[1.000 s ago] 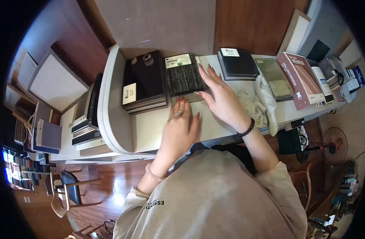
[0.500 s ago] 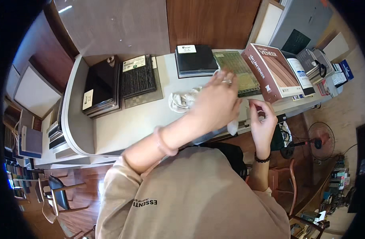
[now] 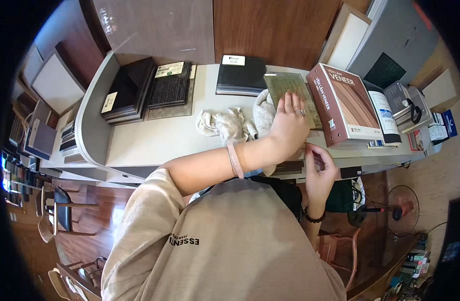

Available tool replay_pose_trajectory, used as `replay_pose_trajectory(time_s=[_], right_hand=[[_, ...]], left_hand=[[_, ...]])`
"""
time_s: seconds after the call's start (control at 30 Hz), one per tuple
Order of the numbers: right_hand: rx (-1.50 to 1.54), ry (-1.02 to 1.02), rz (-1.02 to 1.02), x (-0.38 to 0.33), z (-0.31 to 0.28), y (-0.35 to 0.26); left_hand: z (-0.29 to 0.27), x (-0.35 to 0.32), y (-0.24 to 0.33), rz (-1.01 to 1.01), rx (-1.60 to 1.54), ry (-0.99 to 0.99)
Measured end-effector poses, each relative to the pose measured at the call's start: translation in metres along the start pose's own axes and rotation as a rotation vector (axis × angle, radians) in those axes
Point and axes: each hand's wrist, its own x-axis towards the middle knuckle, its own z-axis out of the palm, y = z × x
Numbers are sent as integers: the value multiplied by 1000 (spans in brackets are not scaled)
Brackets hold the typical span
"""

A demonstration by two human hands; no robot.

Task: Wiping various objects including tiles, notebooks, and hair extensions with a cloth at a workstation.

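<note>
My left hand (image 3: 290,123) lies on a greenish, see-through sample panel (image 3: 285,85), its fingers stretched out flat. A ring is on one finger. Beside that wrist a white cloth (image 3: 262,113) is bunched, partly hidden by my forearm. Another crumpled whitish cloth (image 3: 229,125) rests on the counter to its left. My right hand (image 3: 321,170) is at the counter's front edge, just below the panel's near end. Its thumb and fingers are curled together; what they pinch, if anything, I cannot make out.
A thick brown binder (image 3: 347,103) stands right of the panel, with a rolled white-and-black item (image 3: 383,113) beside it. Black sample panels (image 3: 241,78) sit at the back; further stacks (image 3: 129,90) are at the left on the white counter (image 3: 139,145). A fan (image 3: 403,210) stands at the lower right.
My left hand has settled flat on the green panel, which is now tilted. My right hand has come lower and slightly left. More of the white cloth beside my left wrist shows.
</note>
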Motion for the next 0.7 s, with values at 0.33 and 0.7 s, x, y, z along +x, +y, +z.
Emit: replay_pose_trajectory(time_s=[0.33, 0.7], right_hand=[[-7, 28, -15, 8, 14, -9], [-248, 116, -325, -10, 59, -71]], left_hand=[[-47, -4, -49, 197, -181, 349], [-89, -107, -163, -601, -1611, 793]])
